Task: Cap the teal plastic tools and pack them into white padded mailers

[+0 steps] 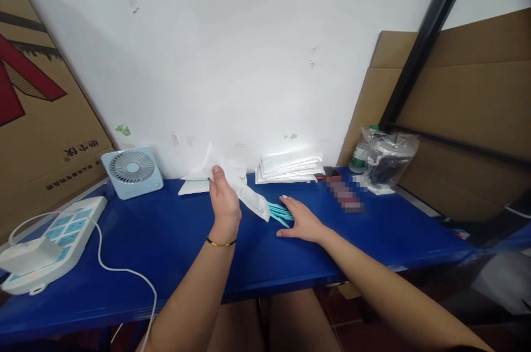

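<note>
My left hand (224, 197) is closed on a white pouch (253, 201), which slants down to the right with its lower end near the tabletop. At that end is a bundle of thin teal strips (280, 212); whether their tips lie inside the pouch I cannot tell. My right hand (305, 222) is around the other end of the strips, fingers on the far side and thumb on the near side. More flat white pouches (288, 166) are stacked by the wall, and another white packet (194, 186) lies behind my left hand.
On the blue table (186, 252), a small fan (133, 171) and a power strip (77, 230) with a white cable stand left. A phone (332, 172), a bottle (359, 155) and a clear plastic bag (388, 161) are at the back right. Cardboard flanks both sides.
</note>
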